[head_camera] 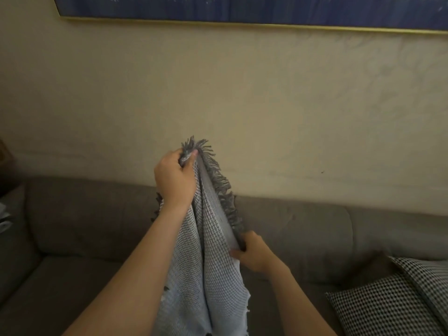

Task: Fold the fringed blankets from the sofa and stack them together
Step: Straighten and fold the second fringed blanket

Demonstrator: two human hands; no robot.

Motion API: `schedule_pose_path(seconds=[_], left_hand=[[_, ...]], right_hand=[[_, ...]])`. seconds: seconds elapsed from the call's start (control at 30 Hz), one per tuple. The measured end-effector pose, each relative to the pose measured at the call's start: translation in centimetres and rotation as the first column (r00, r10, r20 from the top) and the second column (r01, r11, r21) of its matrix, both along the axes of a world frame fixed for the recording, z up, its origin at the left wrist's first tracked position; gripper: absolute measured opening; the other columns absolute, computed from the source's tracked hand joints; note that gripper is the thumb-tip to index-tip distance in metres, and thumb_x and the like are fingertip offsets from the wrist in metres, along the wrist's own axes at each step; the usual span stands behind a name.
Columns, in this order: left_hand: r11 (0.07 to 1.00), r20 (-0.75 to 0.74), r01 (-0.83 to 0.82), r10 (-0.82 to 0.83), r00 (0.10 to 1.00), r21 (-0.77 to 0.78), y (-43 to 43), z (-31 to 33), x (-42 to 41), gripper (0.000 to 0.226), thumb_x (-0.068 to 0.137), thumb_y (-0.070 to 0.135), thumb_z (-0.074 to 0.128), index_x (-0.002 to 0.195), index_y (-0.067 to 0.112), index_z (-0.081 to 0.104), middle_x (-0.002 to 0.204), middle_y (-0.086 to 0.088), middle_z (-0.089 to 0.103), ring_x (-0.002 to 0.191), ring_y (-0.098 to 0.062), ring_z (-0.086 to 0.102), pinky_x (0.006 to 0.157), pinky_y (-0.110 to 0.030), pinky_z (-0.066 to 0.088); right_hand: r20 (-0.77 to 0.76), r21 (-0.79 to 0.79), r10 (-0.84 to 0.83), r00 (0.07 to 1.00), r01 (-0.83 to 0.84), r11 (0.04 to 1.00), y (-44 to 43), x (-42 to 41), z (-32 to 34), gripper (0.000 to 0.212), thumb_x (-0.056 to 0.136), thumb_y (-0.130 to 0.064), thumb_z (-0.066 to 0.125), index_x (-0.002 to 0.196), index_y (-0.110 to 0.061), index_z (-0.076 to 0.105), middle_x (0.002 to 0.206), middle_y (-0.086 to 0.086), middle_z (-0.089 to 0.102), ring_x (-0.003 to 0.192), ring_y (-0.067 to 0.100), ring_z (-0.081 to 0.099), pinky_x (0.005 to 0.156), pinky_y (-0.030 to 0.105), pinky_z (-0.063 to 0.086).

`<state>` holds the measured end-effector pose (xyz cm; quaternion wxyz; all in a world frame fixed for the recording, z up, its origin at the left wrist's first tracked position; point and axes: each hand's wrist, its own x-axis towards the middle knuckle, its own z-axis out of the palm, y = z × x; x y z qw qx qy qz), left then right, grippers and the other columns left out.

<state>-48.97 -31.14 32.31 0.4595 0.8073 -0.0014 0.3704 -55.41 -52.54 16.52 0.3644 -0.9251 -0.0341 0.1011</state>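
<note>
Above a grey sofa point(80, 221), both hands point(175, 179) point(254, 254) pinch a waffle-weave fringed blanket point(208, 258).

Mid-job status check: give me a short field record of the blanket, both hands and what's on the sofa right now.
blanket: grey waffle weave, held up in front of the sofa, hanging in loose vertical gathers, not yet folded flat
fringe: dark grey, runs down the edge between the two hands
left hand: raised, pinches the blanket's top corner
right hand: lower, grips the fringed edge
sofa: grey-brown, behind and below the blanket
checked cushion: black and white, on the seat at the right
</note>
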Motion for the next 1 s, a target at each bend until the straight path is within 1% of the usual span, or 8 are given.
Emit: schedule_pose_path(seconds=[0.13, 0.27, 0.4, 0.5, 0.6, 0.7, 0.83, 1.0], left_hand=[[0.999, 0.014, -0.008, 0.009, 1.000, -0.052, 0.2, 0.4, -0.3, 0.041, 0.101, 0.034, 0.070, 0.068, 0.022, 0.049, 0.058, 0.011, 0.042, 0.050, -0.003, 0.034, 0.048, -0.019, 0.020], [0.995, 0.026, 0.003, -0.001, 1.000, -0.105, 0.5, 0.9, -0.2, 0.041, 0.102, 0.037, 0.069, 0.069, 0.016, 0.057, 0.058, 0.006, 0.049, 0.050, -0.007, 0.039, 0.050, -0.024, 0.027], [0.989, 0.075, 0.085, -0.077, 0.994, -0.120, 0.4, 0.8, -0.3, 0.037, 0.101, 0.041, 0.068, 0.082, 0.009, 0.072, 0.067, -0.006, 0.065, 0.057, -0.023, 0.057, 0.055, -0.037, 0.044], [0.988, 0.093, 0.097, -0.086, 0.992, -0.121, 0.3, 1.1, -0.6, 0.033, 0.101, 0.040, 0.069, 0.084, 0.012, 0.074, 0.062, -0.003, 0.061, 0.052, -0.014, 0.046, 0.052, -0.031, 0.036], [0.987, 0.100, 0.097, -0.084, 0.991, -0.130, 0.6, 1.3, -0.7, 0.032, 0.101, 0.039, 0.069, 0.082, 0.013, 0.073, 0.062, 0.001, 0.061, 0.053, -0.009, 0.046, 0.053, -0.025, 0.036], [0.984, 0.101, 0.097, -0.083, 0.991, -0.147, 0.8, 1.5, -0.7, 0.030, 0.101, 0.039, 0.069, 0.086, 0.014, 0.076, 0.064, 0.002, 0.064, 0.054, -0.009, 0.048, 0.054, -0.025, 0.038], [0.988, 0.097, 0.076, -0.063, 0.993, -0.134, 1.1, 1.6, -0.8, 0.029, 0.101, 0.040, 0.069, 0.086, 0.016, 0.076, 0.066, 0.005, 0.065, 0.054, -0.006, 0.050, 0.053, -0.018, 0.035], [0.985, 0.083, 0.075, -0.063, 0.995, -0.157, 1.2, 1.3, -0.7, 0.029, 0.101, 0.037, 0.070, 0.085, 0.013, 0.075, 0.065, 0.004, 0.065, 0.054, -0.005, 0.050, 0.055, -0.024, 0.040]], right_hand=[[-0.065, 0.079, 0.004, 0.998, 0.001, 0.997, -0.5, -0.6, -0.9, 0.032, 0.088, -0.017, 0.075, 0.069, -0.013, 0.049, 0.071, 0.004, 0.056, 0.055, 0.016, 0.063, 0.052, 0.029, 0.051], [-0.115, 0.234, -0.051, 0.992, 0.077, 0.969, 0.0, -1.4, -1.3, 0.013, 0.094, -0.012, 0.073, 0.090, -0.018, 0.062, 0.091, 0.004, 0.065, 0.063, 0.019, 0.075, 0.056, 0.036, 0.064], [-0.146, 0.369, -0.186, 0.972, 0.228, 0.901, 2.1, -1.4, -1.1, 0.036, 0.089, -0.023, 0.082, 0.113, -0.011, 0.058, 0.106, 0.005, 0.065, 0.069, 0.025, 0.076, 0.052, 0.036, 0.062], [0.050, 0.317, -0.297, 0.954, 0.267, 0.910, 4.0, -1.3, -1.7, 0.041, 0.084, -0.038, 0.080, 0.077, -0.002, 0.062, 0.068, 0.010, 0.068, 0.053, 0.027, 0.068, 0.051, 0.045, 0.059], [0.217, 0.262, -0.170, 0.961, 0.110, 0.959, 5.8, -1.6, -2.3, 0.054, 0.089, -0.044, 0.072, 0.059, -0.006, 0.048, 0.051, 0.009, 0.049, 0.044, 0.012, 0.041, 0.048, 0.034, 0.038], [0.254, 0.193, -0.141, 0.957, 0.093, 0.977, 6.4, -1.9, -2.5, 0.055, 0.086, -0.045, 0.071, 0.054, -0.015, 0.038, 0.047, 0.002, 0.039, 0.044, 0.011, 0.034, 0.048, 0.034, 0.031], [0.081, 0.115, -0.091, 0.993, 0.081, 0.990, 6.1, -2.3, -3.4, 0.054, 0.078, -0.061, 0.072, 0.059, -0.018, 0.046, 0.051, -0.003, 0.045, 0.044, 0.008, 0.038, 0.045, 0.034, 0.033], [0.076, -0.005, 0.043, 0.996, -0.043, 0.999, 6.3, -2.5, -3.3, 0.052, 0.103, -0.054, 0.050, 0.069, -0.016, 0.051, 0.076, 0.005, 0.055, 0.059, 0.019, 0.052, 0.065, 0.051, 0.053]])
